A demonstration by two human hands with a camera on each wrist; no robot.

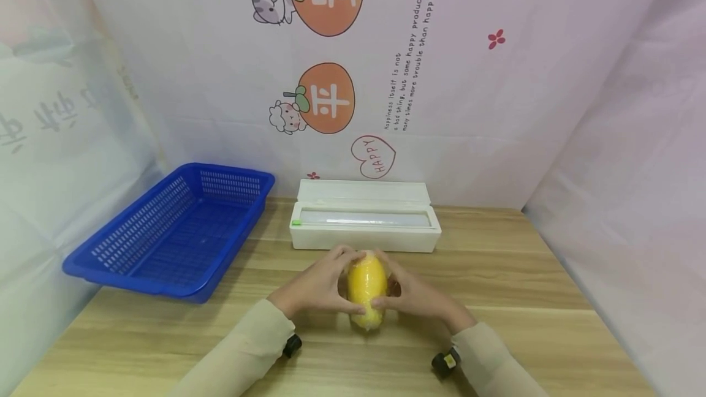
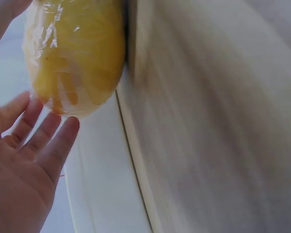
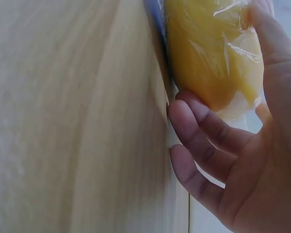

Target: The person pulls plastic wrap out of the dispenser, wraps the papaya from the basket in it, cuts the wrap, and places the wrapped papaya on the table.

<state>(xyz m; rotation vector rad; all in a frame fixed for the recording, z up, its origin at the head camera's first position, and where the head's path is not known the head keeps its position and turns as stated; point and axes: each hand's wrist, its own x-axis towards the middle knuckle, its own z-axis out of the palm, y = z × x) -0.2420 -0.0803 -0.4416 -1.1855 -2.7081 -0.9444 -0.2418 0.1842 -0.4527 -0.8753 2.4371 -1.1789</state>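
Note:
A yellow oval fruit (image 1: 368, 280), wrapped in shiny cling film, lies between both hands at the front middle of the table. My left hand (image 1: 325, 282) grips it from the left, thumb at the near end and fingers at the far end. From the other side my right hand (image 1: 415, 294) holds it in the same way. Wrinkled film over the fruit (image 2: 82, 48) shows in the left wrist view, with fingertips right at its end. In the right wrist view the thumb lies along the film and the lower fingers curl beside the fruit (image 3: 208, 53).
Just behind the hands stands a white cling film dispenser (image 1: 364, 239), its lid raised and a film roll inside. A blue plastic basket (image 1: 220, 274) sits at the left on the wooden table (image 1: 529, 348). Printed white cloth (image 1: 469, 90) hangs at the back and sides.

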